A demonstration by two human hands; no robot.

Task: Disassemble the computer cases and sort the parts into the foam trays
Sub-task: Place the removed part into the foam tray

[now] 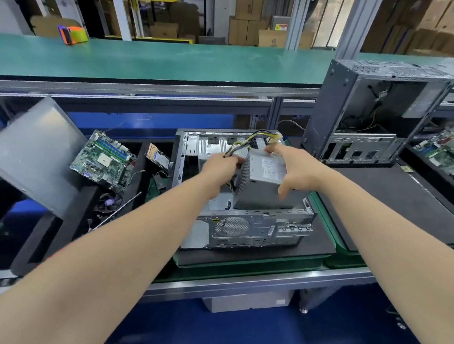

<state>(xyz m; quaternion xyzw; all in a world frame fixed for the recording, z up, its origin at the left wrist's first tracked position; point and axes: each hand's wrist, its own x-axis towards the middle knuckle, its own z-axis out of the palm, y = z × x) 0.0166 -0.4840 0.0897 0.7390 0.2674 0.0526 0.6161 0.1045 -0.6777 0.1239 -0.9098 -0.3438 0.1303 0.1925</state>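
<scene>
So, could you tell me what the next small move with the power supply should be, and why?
Probably lift the power supply clear of the open case: the right hand holds its body, the left hand gathers its cables, and it tilts up off the case floor.

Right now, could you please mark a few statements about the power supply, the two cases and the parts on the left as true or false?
1. The right hand grips the power supply over the open case. True.
2. The left hand lies flat on the table. False: it holds the cables beside the power supply.
3. A motherboard lies tilted in the foam tray left of the open case. True.
4. The second case lies flat with its side closed. False: it stands upright at the right, and its open side shows the inside.
5. Some of the cables are yellow. True.
</scene>
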